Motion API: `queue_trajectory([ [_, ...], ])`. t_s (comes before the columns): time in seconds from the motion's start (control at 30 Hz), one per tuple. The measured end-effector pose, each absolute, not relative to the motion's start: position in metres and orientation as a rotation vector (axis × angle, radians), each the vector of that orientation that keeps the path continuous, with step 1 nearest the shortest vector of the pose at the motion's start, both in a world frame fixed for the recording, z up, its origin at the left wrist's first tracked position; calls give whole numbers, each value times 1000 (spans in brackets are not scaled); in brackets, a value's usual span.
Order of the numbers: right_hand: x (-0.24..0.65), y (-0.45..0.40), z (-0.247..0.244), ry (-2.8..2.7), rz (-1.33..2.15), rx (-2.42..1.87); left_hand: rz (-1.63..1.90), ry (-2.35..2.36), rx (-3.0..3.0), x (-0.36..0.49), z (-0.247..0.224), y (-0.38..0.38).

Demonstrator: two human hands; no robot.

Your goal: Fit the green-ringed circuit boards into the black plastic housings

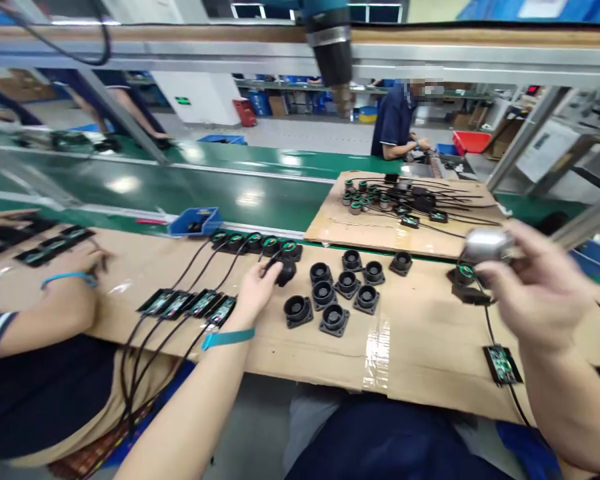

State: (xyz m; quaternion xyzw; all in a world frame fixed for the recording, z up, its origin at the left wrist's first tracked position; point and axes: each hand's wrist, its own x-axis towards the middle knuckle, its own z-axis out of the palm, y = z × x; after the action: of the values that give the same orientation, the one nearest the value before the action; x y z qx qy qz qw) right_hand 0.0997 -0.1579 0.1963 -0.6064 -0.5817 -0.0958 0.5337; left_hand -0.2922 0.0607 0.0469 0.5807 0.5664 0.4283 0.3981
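Note:
My left hand (pixel 258 285), with a teal band at the wrist, pinches a small black round part (pixel 285 273) at the end of a row of black square-flanged housings (pixel 254 241) with green circuit boards inside. My right hand (pixel 540 287) is raised at the right, its thumb and fingers closed on a shiny silver cylinder (pixel 487 245). Just beneath it is a black housing (pixel 473 293) with a green board (pixel 465 272). A cable runs from there to a small open black box with a circuit board (pixel 503 365). Several bare black housings (pixel 334 319) sit between my hands.
Cabled circuit boxes (pixel 180 304) lie left of my left hand, beside a co-worker's arm (pixel 63 300). Further back are a blue bin (pixel 195 222) and a cardboard sheet (pixel 330 223) bearing cabled parts. A power driver (pixel 330 57) hangs overhead. Another person (pixel 397 120) works across the green conveyor (pixel 240 177).

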Motion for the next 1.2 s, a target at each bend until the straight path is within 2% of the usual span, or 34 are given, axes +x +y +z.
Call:
queue_trajectory([
  [0.1,84,-193,125,-1688,34,-1726,1181,1344,1566,-256,73,25],
  [0.2,70,-203,66,-1849,245,-2095,898,1040,1834,-204,80,-32],
  [0.3,63,-208,41,-1824,347,-2300,633,811,2045,-161,59,-79],
  [0.43,71,-214,40,-1780,423,-2129,664,707,2223,-135,18,-104],
  [0.57,82,-217,42,-1684,542,-2072,742,756,2200,-127,-3,-111],
  [0.8,88,-213,33,-1556,527,-2050,859,912,2026,-123,-14,-118],
  [1.0,71,-215,64,-1332,285,-1913,897,860,2006,-124,-12,-116],
  [1.2,27,-211,64,-1551,260,-1715,1009,691,2086,-127,-14,-116],
])
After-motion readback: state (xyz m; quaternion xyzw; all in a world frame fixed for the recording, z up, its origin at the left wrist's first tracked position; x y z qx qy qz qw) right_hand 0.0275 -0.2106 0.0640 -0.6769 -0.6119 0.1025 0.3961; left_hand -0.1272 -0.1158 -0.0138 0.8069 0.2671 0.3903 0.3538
